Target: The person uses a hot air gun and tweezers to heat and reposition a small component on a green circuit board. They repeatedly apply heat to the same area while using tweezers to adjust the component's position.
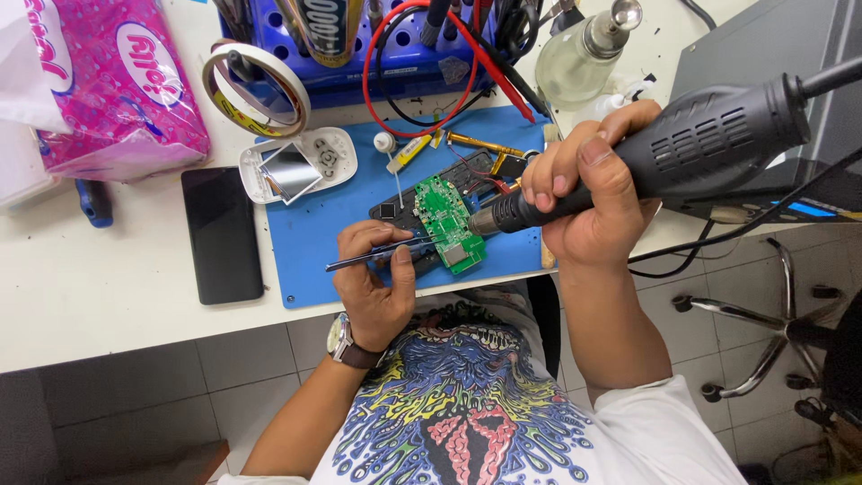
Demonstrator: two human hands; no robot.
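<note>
Head view, from my remote seat, left to right: a pink tissue pack [117, 81] sits at the far left of the white surface [108, 287], with a dark phone [222, 235] lying face up just beside the blue work mat [314, 229]. A roll of tape [258, 88] leans near a blue tool rack [359, 54], and a white device shell [296, 166] with a small screen rests on the mat's upper corner.

At centre I see the left hand [377, 278], a watch on its wrist, its fingers closed around slim tweezers [377, 256] whose tips point toward the green circuit board [451, 224]. That board lies on the mat atop a black housing [422, 211], with red and black wires [422, 72] looping behind it.

To the right, the right hand [588, 193] is wrapped tightly around a black hot-air handpiece [709, 135], its metal nozzle touching or just above the board's right edge; I cannot tell which. A glass bottle [584, 54] stands behind the hand. A chair base [763, 323] shows on the tiled floor at far right.
</note>
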